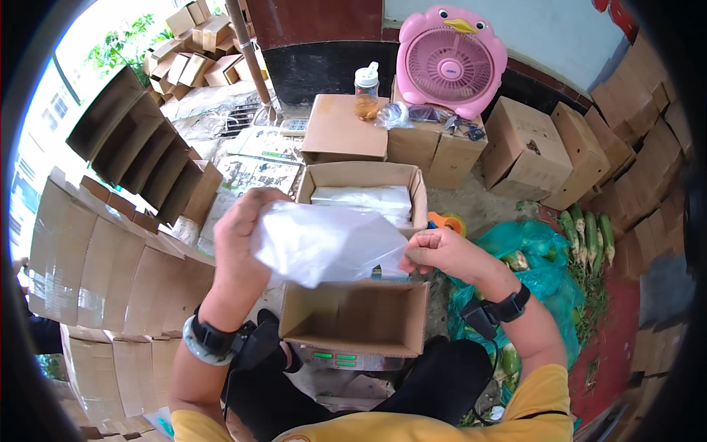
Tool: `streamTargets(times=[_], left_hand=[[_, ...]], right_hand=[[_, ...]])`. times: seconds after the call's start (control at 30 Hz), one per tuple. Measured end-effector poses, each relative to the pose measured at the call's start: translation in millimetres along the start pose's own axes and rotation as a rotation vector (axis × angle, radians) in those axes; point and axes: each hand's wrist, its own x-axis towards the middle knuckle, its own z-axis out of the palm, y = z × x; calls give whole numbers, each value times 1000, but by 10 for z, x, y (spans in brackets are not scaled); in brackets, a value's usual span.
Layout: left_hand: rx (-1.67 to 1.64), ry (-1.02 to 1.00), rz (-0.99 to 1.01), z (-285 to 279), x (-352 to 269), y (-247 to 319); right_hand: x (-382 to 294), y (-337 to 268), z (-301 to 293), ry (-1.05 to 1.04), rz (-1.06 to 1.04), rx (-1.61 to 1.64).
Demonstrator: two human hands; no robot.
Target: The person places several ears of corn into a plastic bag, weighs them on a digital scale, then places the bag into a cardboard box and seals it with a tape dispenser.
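A translucent white plastic bag is stretched between my hands, above and just beyond an open cardboard box. My left hand grips its left end, with some fingers hidden behind the film. The thumb and fingertips of my right hand pinch the right corner. No contents show in the box beneath, which rests on a digital scale with green-lit displays. Just past the bag, a second open carton holds a stack of white plastic bags.
Green-and-white radishes lie in a teal plastic bag at right, with more radishes beyond. An orange tape dispenser is near the carton. Cardboard stacks flank me at left. A pink fan and drink bottle stand on boxes behind.
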Motion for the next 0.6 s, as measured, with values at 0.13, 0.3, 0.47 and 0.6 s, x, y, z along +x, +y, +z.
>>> streamTargets(times=[0.13, 0.3, 0.47, 0.6], left_hand=[[-11, 87, 68, -425, -104, 332], [125, 241, -116, -817, -158, 702], [116, 376, -270, -1050, -128, 642], [412, 381, -103, -1232, -102, 353]], right_hand=[[-73, 89, 168, -1, -56, -108], [-114, -62, 648, 23, -130, -266], [-240, -163, 1247, -168, -318, -33], [-288, 206, 1674, -327, -616, -250]])
